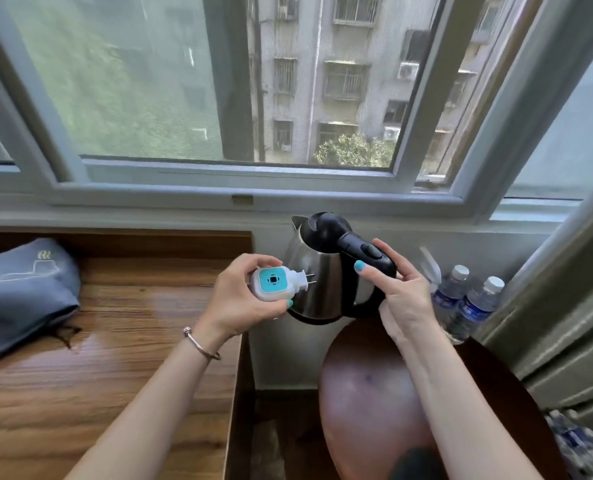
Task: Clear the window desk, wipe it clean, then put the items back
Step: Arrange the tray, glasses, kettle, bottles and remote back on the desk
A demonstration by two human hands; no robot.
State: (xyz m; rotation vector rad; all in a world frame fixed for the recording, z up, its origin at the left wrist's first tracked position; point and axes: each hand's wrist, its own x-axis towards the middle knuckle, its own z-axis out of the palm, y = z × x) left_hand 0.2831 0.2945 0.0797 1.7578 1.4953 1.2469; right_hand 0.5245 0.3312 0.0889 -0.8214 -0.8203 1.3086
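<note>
Carrying kettle by its black handle, right hand wrapped shut, held above round side table | left hand pinches white-teal plug-in device | wooden desk at 9 o'clock, glossy, grey pouch on it | likely return step; next: set both down | bottles at 3 o'clock, capped, contents unclear.

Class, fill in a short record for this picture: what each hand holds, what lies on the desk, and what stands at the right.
left hand: holds white and teal plug-in device, prongs pointing right
right hand: grips steel kettle by its black handle
desk: wooden, grey bag at left
far right: two water bottles by the wall
</note>
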